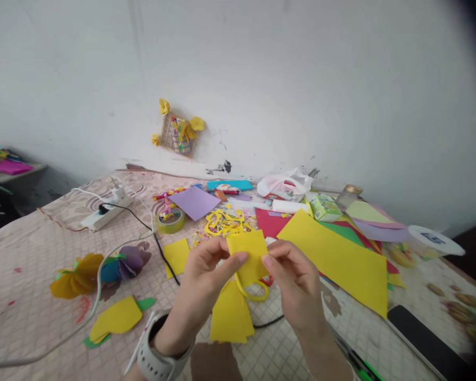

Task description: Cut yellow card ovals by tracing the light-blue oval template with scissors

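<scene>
Holding yellow paper (250,255), between both hands (210,283), raised.

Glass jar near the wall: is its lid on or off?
On: the gold lid covers the top of the glass jar.

Bare tablecloth (43,254) lies open at far left; power strip (107,212) and cables (157,238) obstruct passage inward.

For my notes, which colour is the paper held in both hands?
The paper is yellow; see head view.
</scene>
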Tool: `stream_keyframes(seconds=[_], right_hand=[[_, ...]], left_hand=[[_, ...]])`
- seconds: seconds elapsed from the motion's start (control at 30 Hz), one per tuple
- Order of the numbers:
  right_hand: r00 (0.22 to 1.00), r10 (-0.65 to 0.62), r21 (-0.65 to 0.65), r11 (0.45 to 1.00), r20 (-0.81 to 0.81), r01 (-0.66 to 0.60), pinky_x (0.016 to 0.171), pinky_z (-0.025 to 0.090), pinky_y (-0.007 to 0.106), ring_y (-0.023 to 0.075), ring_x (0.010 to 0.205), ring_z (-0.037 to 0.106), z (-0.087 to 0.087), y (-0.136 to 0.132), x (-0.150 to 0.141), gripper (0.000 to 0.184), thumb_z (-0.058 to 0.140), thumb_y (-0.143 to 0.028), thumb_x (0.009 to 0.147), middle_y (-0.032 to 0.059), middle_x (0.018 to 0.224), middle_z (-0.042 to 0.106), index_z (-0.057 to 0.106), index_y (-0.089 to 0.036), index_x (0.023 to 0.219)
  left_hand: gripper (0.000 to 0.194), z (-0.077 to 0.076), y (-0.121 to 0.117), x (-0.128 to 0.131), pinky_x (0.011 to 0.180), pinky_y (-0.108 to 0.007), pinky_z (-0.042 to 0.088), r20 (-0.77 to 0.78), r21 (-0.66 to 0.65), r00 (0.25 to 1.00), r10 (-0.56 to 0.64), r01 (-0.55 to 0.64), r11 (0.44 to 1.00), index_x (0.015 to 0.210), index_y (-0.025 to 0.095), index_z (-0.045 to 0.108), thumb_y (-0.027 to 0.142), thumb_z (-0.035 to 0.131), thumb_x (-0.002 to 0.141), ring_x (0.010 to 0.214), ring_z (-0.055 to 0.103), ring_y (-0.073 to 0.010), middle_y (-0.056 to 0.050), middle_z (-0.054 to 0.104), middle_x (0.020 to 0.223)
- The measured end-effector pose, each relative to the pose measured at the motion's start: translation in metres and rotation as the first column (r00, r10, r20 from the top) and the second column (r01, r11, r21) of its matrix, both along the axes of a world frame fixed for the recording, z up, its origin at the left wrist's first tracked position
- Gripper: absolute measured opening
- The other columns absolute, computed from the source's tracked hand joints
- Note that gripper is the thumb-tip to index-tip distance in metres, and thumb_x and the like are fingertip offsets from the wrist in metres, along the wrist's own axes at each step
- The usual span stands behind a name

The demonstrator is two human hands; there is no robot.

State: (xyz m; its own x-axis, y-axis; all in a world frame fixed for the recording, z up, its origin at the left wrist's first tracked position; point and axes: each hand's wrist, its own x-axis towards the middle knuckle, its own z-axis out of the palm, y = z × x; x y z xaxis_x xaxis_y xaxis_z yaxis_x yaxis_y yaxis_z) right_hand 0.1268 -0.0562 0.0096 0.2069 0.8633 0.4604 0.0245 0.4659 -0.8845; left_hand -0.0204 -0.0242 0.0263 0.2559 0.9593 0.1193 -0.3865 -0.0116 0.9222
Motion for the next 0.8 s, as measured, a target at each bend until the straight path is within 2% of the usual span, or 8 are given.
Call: stream_keyframes(seconds=[0.1, 0.27, 0.4, 0.53, 0.67, 0.8], right_hand=[[0.998, -0.052, 0.014, 0.999, -0.038, 0.053, 0.068, 0.041, 0.026, 0.0157, 0.074, 0.052, -0.0021, 0.0005, -0.0009, 0.013, 0.063, -0.022, 0.089, -0.0019, 0.077, 0.056, 0.061, -0.024, 0.077], [0.996, -0.083, 0.006, 0.997, -0.046, 0.083, 0.068, 0.043, 0.027, 0.0169, 0.075, 0.053, -0.0021, 0.0012, -0.0009, 0.011, 0.064, -0.024, 0.088, -0.0005, 0.079, 0.057, 0.061, -0.023, 0.078], [0.997, -0.064, 0.0, 0.998, -0.033, 0.064, 0.066, 0.042, 0.026, 0.0167, 0.073, 0.052, -0.0017, 0.0019, 0.0001, 0.013, 0.064, -0.025, 0.088, -0.0009, 0.076, 0.057, 0.061, -0.023, 0.076], [1.0, -0.021, -0.007, 1.0, -0.015, 0.021, 0.068, 0.041, 0.027, 0.0162, 0.073, 0.052, -0.0036, 0.0031, -0.0006, 0.013, 0.064, -0.024, 0.088, -0.0016, 0.075, 0.056, 0.06, -0.023, 0.076], [1.0, -0.029, -0.015, 0.999, 0.003, 0.029, 0.068, 0.04, 0.027, 0.0166, 0.073, 0.051, -0.0059, 0.0043, -0.001, 0.013, 0.065, -0.024, 0.088, -0.0013, 0.075, 0.056, 0.06, -0.023, 0.076], [1.0, -0.003, -0.03, 1.0, 0.016, 0.004, 0.067, 0.04, 0.027, 0.0162, 0.072, 0.051, -0.0073, 0.005, -0.0009, 0.015, 0.064, -0.026, 0.089, -0.0018, 0.075, 0.056, 0.06, -0.023, 0.075]], left_hand=[[0.015, 0.0011, 0.0019, -0.0051, 0.062, -0.017, 0.044, 0.043, -0.008, 0.998, 0.054, -0.053, 0.999, 0.068, 0.016, 0.067, 0.022, 0.079, 0.074, 0.064, 0.055, -0.0085, 0.002, 0.065, 0.067], [0.012, 0.0001, 0.0, -0.0026, 0.065, -0.016, 0.043, 0.073, 0.014, 0.995, 0.064, -0.065, 0.998, 0.071, 0.016, 0.067, 0.022, 0.077, 0.077, 0.067, 0.055, -0.0076, 0.002, 0.065, 0.07], [0.012, -0.0015, -0.0007, 0.0014, 0.067, -0.018, 0.044, 0.113, -0.014, 0.991, 0.074, -0.072, 0.997, 0.075, 0.017, 0.068, 0.023, 0.078, 0.075, 0.07, 0.056, -0.0093, 0.002, 0.066, 0.074], [0.013, -0.0017, 0.0, 0.0005, 0.067, -0.018, 0.043, 0.131, -0.011, 0.982, 0.134, -0.134, 0.991, 0.072, 0.017, 0.067, 0.024, 0.078, 0.074, 0.069, 0.053, -0.0095, 0.002, 0.064, 0.07], [0.017, -0.0005, 0.0003, 0.0014, 0.067, -0.019, 0.042, 0.127, 0.003, 0.976, 0.175, -0.177, 0.984, 0.07, 0.016, 0.068, 0.029, 0.075, 0.078, 0.069, 0.051, -0.0102, 0.001, 0.062, 0.069], [0.012, -0.0016, 0.0008, 0.0037, 0.069, -0.02, 0.043, 0.161, 0.016, 0.961, 0.226, -0.232, 0.973, 0.076, 0.018, 0.068, 0.028, 0.075, 0.078, 0.073, 0.053, -0.0114, 0.001, 0.063, 0.074]])
